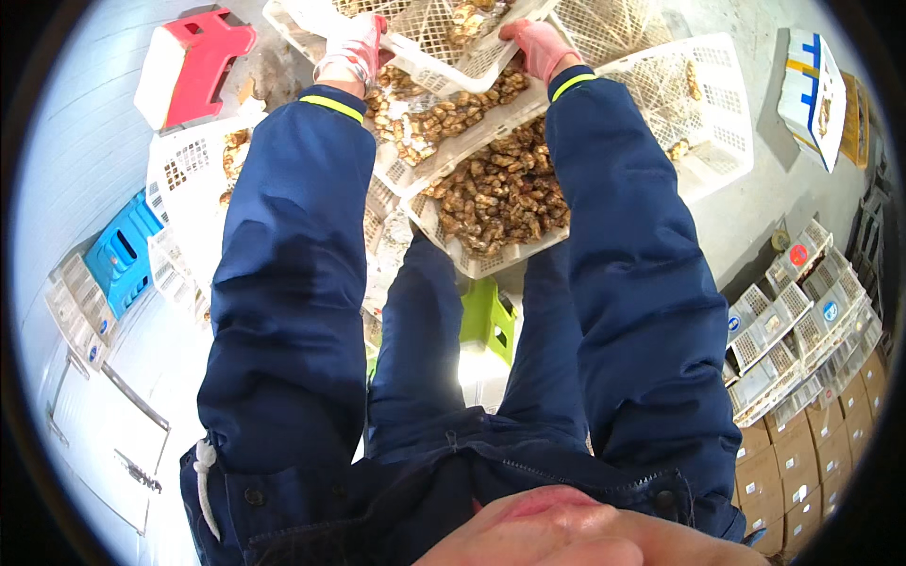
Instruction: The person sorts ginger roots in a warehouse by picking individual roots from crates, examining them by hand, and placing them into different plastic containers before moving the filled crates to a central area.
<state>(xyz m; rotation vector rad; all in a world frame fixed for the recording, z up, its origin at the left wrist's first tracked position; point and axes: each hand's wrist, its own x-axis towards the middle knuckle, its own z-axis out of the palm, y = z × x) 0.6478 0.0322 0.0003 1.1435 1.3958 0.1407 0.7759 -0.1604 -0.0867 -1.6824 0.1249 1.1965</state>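
Both my arms reach forward to a white plastic crate (429,64) with mesh sides. My left hand (355,45), in a pale pinkish glove, is closed on its left rim. My right hand (542,47), in a pink glove, grips its right rim. A few brown lumpy pieces (477,19) lie in this crate. Below it is another crate with brown and pale knobbly pieces (434,123). Nearer to me, a white crate (491,262) holds a heap of darker brown lumps (505,193). The exact kind of these pieces cannot be made out.
A wide white crate (727,113) with few pieces stands at right, another crate (175,156) at left. Red (203,61) and green stools (486,321) stand around. A foam box (812,99), stacked crates (802,311) and cardboard boxes (793,462) line the right side.
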